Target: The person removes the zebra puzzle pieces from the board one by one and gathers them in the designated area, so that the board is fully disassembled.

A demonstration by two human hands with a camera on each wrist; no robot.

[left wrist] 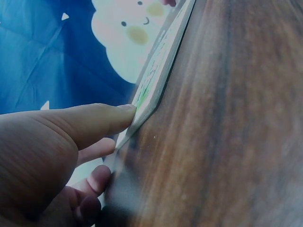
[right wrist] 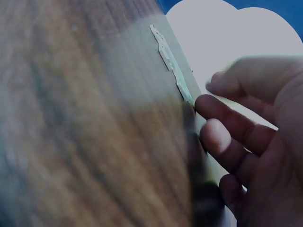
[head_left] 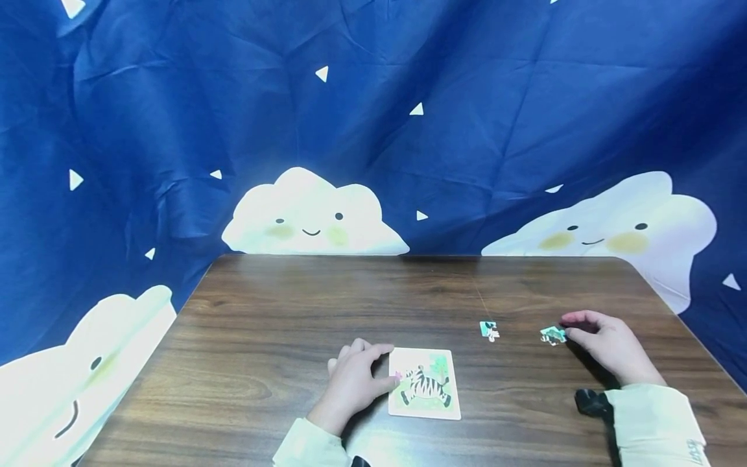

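A square zebra puzzle board (head_left: 428, 405) with a pale border lies flat on the table. My left hand (head_left: 354, 384) is at its left side, thumb over the edge and index fingertip by the upper left corner. The left wrist view shows the thumb (left wrist: 102, 121) straight against the board's rim. To the right lies a teal, black and white puzzle piece (head_left: 552, 335). My right hand (head_left: 613, 347) is right beside it, thumb close to its edge and fingers apart from the thumb. Another small puzzle piece (head_left: 489, 331) lies between that piece and the board.
The brown wooden table (head_left: 262, 311) has rounded far corners. Behind it hangs a blue cloth (head_left: 350, 130) with white clouds and small triangles. A black strap part (head_left: 592, 402) sits at my right wrist, by the pale sleeve (head_left: 656, 421).
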